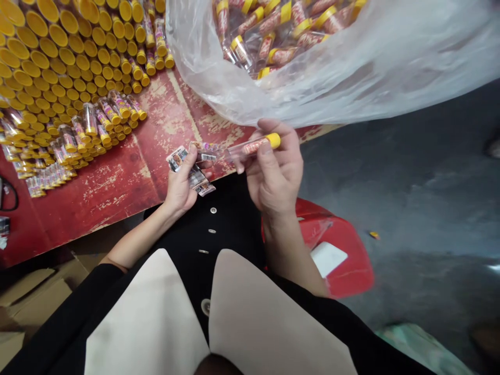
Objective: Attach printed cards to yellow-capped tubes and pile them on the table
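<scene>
Hands (pixel 181 184) (pixel 276 177) curl closed: left around printed packets (pixel 177 158), right around yellow-capped tube (pixel 250 147).

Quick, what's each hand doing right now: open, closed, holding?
Left hand: closed, holding small printed pieces.
Right hand: closed, pinching a yellow-capped clear tube.

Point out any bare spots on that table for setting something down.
The red table has bare strips between the stacked tubes and plastic bag, and along its near edge left of the left hand. Crowded: where tubes and bag lie.
</scene>
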`<move>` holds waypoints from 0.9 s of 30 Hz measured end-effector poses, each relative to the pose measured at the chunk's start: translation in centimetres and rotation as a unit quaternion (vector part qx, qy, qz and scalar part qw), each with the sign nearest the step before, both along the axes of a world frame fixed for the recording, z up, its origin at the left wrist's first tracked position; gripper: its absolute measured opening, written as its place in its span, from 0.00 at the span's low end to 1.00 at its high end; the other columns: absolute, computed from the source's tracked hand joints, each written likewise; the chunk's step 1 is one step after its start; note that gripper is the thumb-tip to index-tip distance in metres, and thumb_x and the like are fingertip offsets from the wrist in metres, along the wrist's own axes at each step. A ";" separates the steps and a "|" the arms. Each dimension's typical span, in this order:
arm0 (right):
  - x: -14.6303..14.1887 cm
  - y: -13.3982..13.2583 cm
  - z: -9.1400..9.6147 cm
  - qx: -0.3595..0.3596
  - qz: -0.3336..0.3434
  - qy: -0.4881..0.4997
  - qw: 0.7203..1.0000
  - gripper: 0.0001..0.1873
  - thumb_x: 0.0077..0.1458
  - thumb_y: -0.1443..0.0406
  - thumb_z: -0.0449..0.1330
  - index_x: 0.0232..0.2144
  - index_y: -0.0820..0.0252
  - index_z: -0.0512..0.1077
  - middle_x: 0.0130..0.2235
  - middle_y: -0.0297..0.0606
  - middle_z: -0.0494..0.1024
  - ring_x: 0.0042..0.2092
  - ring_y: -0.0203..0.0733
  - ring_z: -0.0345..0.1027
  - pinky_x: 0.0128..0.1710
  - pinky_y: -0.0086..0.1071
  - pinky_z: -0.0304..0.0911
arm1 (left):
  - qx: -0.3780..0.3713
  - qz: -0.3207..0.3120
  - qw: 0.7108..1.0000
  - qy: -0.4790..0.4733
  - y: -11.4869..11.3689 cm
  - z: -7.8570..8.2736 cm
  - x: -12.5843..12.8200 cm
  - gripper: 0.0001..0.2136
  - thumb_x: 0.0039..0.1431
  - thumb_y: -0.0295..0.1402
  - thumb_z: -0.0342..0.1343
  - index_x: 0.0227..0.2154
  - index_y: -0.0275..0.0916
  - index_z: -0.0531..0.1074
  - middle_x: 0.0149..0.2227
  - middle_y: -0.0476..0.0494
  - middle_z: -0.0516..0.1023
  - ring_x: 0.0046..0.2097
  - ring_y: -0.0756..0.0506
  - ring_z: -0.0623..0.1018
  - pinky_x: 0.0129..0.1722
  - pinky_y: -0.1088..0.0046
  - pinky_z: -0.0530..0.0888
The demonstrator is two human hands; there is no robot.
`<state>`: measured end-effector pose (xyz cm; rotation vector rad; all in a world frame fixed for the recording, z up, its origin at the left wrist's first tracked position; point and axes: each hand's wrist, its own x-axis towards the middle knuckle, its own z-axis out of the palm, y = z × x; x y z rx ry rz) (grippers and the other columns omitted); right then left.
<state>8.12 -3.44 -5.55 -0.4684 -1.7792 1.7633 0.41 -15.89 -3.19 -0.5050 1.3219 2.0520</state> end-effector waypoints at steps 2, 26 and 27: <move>0.1 -0.5 0.4 0.037 -0.031 0.000 0.999 0.22 0.65 0.48 0.53 0.57 0.44 0.65 0.47 0.40 0.73 0.48 0.46 0.74 0.48 0.46 0.75 | -0.010 -0.012 1.000 -0.001 0.0 0.0 0.1 0.09 0.57 0.39 0.66 0.36 0.40 0.76 0.34 0.49 0.82 0.39 0.47 0.84 0.36 0.78 0.78; 0.5 -3.3 1.2 0.121 -0.094 0.009 0.988 0.03 0.56 0.63 0.67 0.34 0.49 0.82 0.36 0.34 0.84 0.38 0.43 0.79 0.41 0.43 0.77 | -0.026 -0.064 0.996 0.057 -1.5 1.2 1.2 0.20 0.39 0.41 0.76 0.33 0.37 0.77 0.33 0.47 0.83 0.31 0.48 0.82 0.26 0.77 0.76; 0.4 -3.4 1.2 0.123 -0.097 0.007 0.988 0.03 0.56 0.63 0.67 0.34 0.49 0.82 0.35 0.34 0.84 0.38 0.43 0.79 0.41 0.44 0.77 | -0.027 -0.063 0.996 0.057 -1.4 1.0 1.2 0.20 0.39 0.41 0.76 0.33 0.37 0.77 0.33 0.47 0.83 0.31 0.49 0.82 0.26 0.77 0.75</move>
